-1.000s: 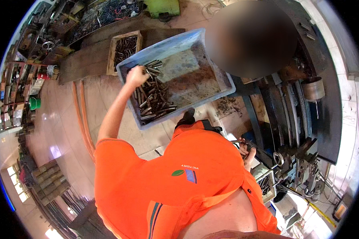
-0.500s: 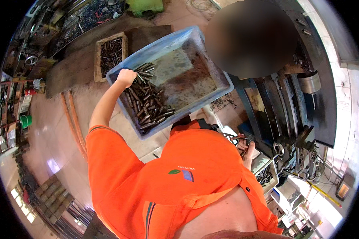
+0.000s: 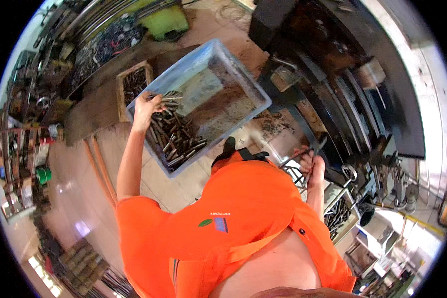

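Observation:
A blue-grey plastic tub [image 3: 251, 107] stands in front of me. Short dark metal pins [image 3: 176, 136] lie heaped along its left side. Over the tub's left corner, my left hand [image 3: 148, 107] is closed with its fingers bent, and a pin [image 3: 171, 99] shows at the fingertips. To the right of my body, my right hand [image 3: 311, 168] is wrapped around a dark, rod-like metal piece [image 3: 298, 156]. Its exact kind is blurred, and its far end points up toward the machine.
A wooden box [image 3: 121, 102] of similar pieces sits beyond the tub's left corner. Dark machinery [image 3: 333, 99] fills the right side, with a tray of metal parts [image 3: 336, 218] below it. Two orange-brown strips [image 3: 100, 169] lie on the floor at left, near cluttered shelves [image 3: 22, 164].
My right hand has risen, bringing the dark rod-like piece up with it. My left hand has turned and drawn back slightly toward the tub's left rim. The view has shifted.

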Motion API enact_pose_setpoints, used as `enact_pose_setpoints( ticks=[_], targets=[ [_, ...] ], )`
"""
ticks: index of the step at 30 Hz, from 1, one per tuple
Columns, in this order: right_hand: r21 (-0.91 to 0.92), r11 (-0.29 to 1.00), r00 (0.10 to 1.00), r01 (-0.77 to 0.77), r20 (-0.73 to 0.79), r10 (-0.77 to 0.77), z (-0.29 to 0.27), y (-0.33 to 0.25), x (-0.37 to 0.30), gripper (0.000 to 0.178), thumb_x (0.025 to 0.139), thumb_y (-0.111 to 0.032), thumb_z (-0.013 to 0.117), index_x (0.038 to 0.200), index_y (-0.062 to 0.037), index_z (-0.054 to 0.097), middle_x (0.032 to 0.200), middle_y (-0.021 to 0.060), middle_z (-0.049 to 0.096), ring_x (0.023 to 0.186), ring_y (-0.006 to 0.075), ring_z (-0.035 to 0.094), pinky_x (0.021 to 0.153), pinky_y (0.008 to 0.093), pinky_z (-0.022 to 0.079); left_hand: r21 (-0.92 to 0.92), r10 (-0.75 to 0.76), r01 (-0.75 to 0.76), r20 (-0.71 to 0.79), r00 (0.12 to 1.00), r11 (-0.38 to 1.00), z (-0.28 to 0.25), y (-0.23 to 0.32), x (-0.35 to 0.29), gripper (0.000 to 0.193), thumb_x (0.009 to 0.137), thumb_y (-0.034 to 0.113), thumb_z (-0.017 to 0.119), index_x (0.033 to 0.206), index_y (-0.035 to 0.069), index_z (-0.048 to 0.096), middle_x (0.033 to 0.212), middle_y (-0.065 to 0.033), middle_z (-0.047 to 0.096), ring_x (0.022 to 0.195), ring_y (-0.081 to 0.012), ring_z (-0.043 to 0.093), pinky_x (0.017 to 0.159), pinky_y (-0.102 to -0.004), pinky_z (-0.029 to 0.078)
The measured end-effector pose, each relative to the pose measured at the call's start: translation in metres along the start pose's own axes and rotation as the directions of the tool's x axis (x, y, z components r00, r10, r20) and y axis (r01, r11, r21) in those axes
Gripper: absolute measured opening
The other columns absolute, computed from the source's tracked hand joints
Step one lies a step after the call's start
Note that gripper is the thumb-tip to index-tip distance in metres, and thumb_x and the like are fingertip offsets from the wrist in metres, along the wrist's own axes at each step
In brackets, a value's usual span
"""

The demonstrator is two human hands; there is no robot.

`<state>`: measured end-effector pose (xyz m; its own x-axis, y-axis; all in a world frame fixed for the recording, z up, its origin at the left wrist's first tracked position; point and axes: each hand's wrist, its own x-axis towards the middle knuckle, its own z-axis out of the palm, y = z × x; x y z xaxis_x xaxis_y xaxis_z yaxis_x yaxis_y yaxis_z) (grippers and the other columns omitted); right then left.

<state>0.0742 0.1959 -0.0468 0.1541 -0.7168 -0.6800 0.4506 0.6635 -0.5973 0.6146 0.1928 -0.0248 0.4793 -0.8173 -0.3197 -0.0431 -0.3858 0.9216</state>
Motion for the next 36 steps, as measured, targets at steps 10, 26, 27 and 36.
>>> enact_pose_setpoints(
  ticks=[10, 26, 27, 36],
  targets=[
    [-0.584, 0.779, 0.939, 0.230, 0.343, -0.020, 0.099, -0.041, -0.027, 0.041, 0.064, -0.002, 0.048, 0.104, 0.0036, 0.054, 0.098, 0.0104, 0.060, 0.086, 0.0169, 0.054, 0.079, 0.0278, 0.041, -0.347, 0.233, -0.021, 0.584, 0.778, 0.938, 0.222, 0.099, -0.068, 0.022, 0.080, 0.010, 0.064, 0.090, -0.008, 0.058, 0.076, -0.0125, 0.062, 0.067, -0.0221, 0.064, 0.058, -0.0285, 0.052],
    [-0.695, 0.673, 0.951, 0.253, 0.051, -0.304, 0.076, -0.034, -0.053, 0.025, 0.061, -0.016, 0.057, 0.075, 0.0029, 0.049, 0.069, 0.0153, 0.053, 0.067, 0.0236, 0.052, 0.060, 0.0347, 0.042, -0.133, 0.041, 0.124, 0.828, 0.559, 0.983, 0.312, 0.095, -0.098, 0.019, 0.079, 0.011, 0.065, 0.084, -0.007, 0.059, 0.071, -0.0113, 0.062, 0.060, -0.0193, 0.064, 0.051, -0.0268, 0.051],
    [-0.707, 0.660, 0.939, 0.254, 0.017, -0.344, 0.077, -0.031, -0.053, 0.024, 0.061, -0.016, 0.057, 0.074, 0.0029, 0.049, 0.069, 0.0164, 0.053, 0.067, 0.0255, 0.053, 0.060, 0.0356, 0.042, -0.131, 0.034, 0.137, 0.834, 0.551, 0.982, 0.314, 0.096, -0.097, 0.018, 0.080, 0.009, 0.064, 0.084, -0.007, 0.059, 0.071, -0.0113, 0.062, 0.060, -0.0192, 0.064, 0.050, -0.0262, 0.051],
    [-0.814, 0.540, 0.809, 0.216, -0.160, -0.565, 0.075, -0.010, -0.052, 0.023, 0.061, -0.015, 0.060, 0.069, 0.0050, 0.050, 0.066, 0.0233, 0.053, 0.069, 0.0412, 0.054, 0.060, 0.0430, 0.042, -0.088, 0.048, 0.106, 0.941, 0.336, 0.990, 0.342, 0.088, -0.083, 0.026, 0.080, 0.018, 0.065, 0.087, -0.006, 0.058, 0.072, -0.0110, 0.062, 0.062, -0.0191, 0.064, 0.053, -0.0268, 0.051]
  ],
)
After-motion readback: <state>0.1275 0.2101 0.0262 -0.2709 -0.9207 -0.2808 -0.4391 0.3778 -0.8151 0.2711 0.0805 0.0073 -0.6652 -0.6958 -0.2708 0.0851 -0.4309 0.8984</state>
